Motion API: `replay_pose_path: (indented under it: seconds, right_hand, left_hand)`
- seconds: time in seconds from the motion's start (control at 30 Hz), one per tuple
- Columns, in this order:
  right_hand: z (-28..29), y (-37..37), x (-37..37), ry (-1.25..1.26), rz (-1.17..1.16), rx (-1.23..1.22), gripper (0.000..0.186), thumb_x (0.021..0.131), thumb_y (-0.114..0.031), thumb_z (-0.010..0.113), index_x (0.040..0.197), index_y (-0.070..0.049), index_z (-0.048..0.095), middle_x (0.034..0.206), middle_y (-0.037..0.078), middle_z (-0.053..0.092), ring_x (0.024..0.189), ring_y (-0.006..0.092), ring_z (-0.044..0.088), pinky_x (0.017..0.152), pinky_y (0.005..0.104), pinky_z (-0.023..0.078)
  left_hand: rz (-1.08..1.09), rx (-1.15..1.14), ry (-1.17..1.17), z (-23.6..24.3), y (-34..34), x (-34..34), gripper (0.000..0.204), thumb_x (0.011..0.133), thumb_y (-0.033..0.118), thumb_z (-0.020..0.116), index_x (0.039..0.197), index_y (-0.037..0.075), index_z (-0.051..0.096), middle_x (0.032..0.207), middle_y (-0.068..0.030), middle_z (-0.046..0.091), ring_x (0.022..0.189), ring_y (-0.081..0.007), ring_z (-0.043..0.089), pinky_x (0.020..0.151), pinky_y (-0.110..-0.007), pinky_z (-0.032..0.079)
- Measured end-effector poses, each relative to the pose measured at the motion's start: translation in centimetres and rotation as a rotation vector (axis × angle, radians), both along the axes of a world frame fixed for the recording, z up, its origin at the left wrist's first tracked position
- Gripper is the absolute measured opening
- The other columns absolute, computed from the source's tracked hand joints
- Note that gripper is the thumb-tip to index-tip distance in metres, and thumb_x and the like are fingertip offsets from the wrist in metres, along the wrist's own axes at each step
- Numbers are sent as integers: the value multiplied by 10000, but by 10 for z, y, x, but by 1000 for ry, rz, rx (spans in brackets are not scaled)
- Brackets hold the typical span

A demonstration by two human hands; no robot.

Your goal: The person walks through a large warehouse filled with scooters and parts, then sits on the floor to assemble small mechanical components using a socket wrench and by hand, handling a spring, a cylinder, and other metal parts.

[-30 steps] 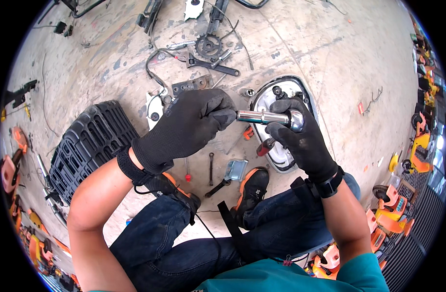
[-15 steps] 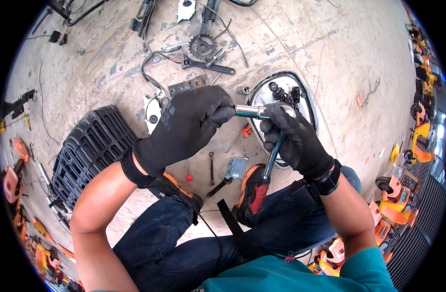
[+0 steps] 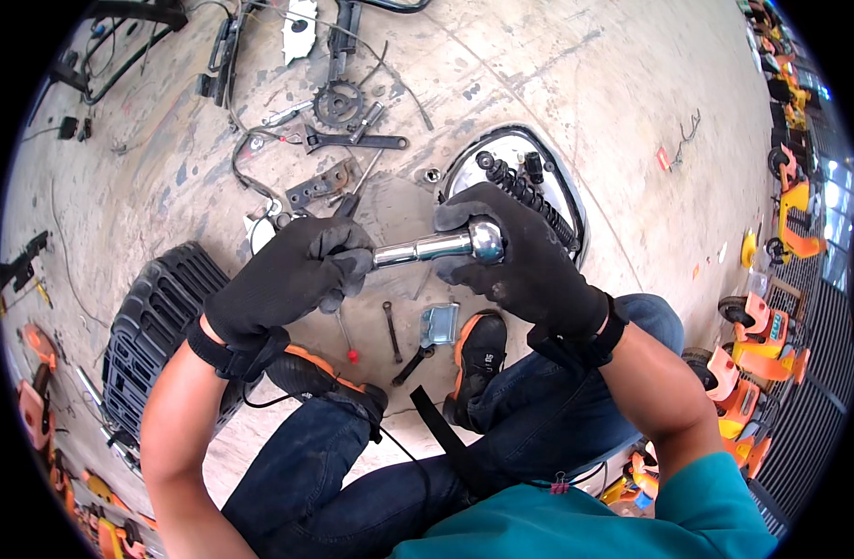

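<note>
Both my hands wear black gloves and hold a chrome ratchet wrench level over the floor. My left hand (image 3: 294,278) pinches the free end of the long socket (image 3: 422,249). The fingers of my right hand (image 3: 534,270) are wrapped around the ratchet's round head (image 3: 487,240), at the socket's other end. The ratchet's handle is hidden. Just beyond my right hand, a black coil-spring shock absorber (image 3: 548,214) lies in a white, black-rimmed tray-like part (image 3: 483,154).
A toothed chainring (image 3: 338,104), an adjustable wrench (image 3: 352,141) and a drilled metal block (image 3: 320,184) lie ahead. A ribbed black plastic panel (image 3: 157,326) is at left. Near my shoes are a small spanner (image 3: 392,331) and a clear bluish packet (image 3: 439,325). Orange scooters (image 3: 795,224) line the right.
The ratchet and both hands have moved lower and to the left in view. My right hand has turned, so the handle that hung below it no longer shows and the round head does.
</note>
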State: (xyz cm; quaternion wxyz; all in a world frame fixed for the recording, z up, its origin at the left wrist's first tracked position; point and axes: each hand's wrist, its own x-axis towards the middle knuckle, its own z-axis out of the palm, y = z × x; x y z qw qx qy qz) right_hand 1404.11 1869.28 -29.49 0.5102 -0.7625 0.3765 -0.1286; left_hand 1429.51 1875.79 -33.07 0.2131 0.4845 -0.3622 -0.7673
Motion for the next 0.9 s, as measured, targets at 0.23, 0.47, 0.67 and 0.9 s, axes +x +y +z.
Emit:
replay_pose_path:
  seconds: [0.23, 0.47, 0.67, 0.9]
  right_hand:
    - [2, 1, 2, 148, -197, 569, 318, 881, -113, 691, 1141, -15, 536, 966, 65, 621, 827, 101, 603, 753, 282, 507]
    - [-7, 12, -5, 56, -229, 766, 228, 987, -175, 540, 1091, 25, 572, 910, 85, 620, 797, 118, 599, 737, 274, 513]
    - [-1, 17, -9, 60, -174, 562, 233, 962, -178, 584, 1059, 33, 587, 910, 99, 588, 806, 120, 586, 722, 273, 498]
    - [-2, 17, -10, 236, -185, 495, 210, 917, -139, 656, 1056, -7, 572, 914, 41, 593, 841, 82, 579, 738, 252, 489]
  left_hand:
    - [-25, -248, -87, -1, -3, 2, 98, 887, 95, 575, 905, 11, 621, 684, -1, 533, 600, -78, 463, 553, -251, 397]
    - [-43, -488, -257, -11, -3, -8, 114, 842, 75, 632, 916, -11, 617, 707, -80, 556, 630, -148, 500, 590, -307, 421]
    - [-81, -532, -290, -6, -4, -14, 142, 840, 62, 640, 959, -15, 637, 727, -32, 596, 630, -108, 527, 582, -274, 444]
    - [-226, -318, -188, -4, -9, -9, 148, 827, 48, 650, 960, -17, 642, 772, -41, 613, 644, -118, 536, 584, -288, 455]
